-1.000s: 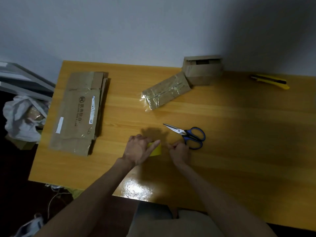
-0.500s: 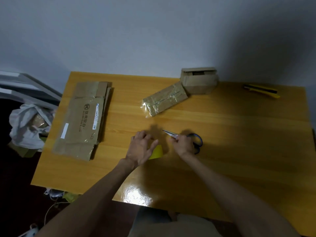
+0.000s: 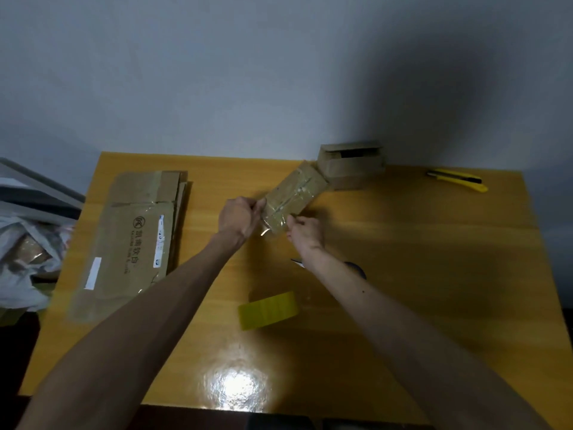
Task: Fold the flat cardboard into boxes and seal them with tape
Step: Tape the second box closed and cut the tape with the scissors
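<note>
Reaches forward with two bare forearms, both stretched out and converging on the near end of a plastic-wrapped cardboard packet [image 3: 293, 195]. Grips the packet's near left corner with the left hand [image 3: 238, 217], back of the hand up, fingers curled onto the wrapping, wrist in line with the forearm. Pinches the packet's near right corner with the right hand [image 3: 305, 232], knuckles up, fingers bent around the edge, wrist turned slightly inward. Holds the two hands close but not touching, one on each side of the packet's near end, the left a little farther forward than the right.
</note>
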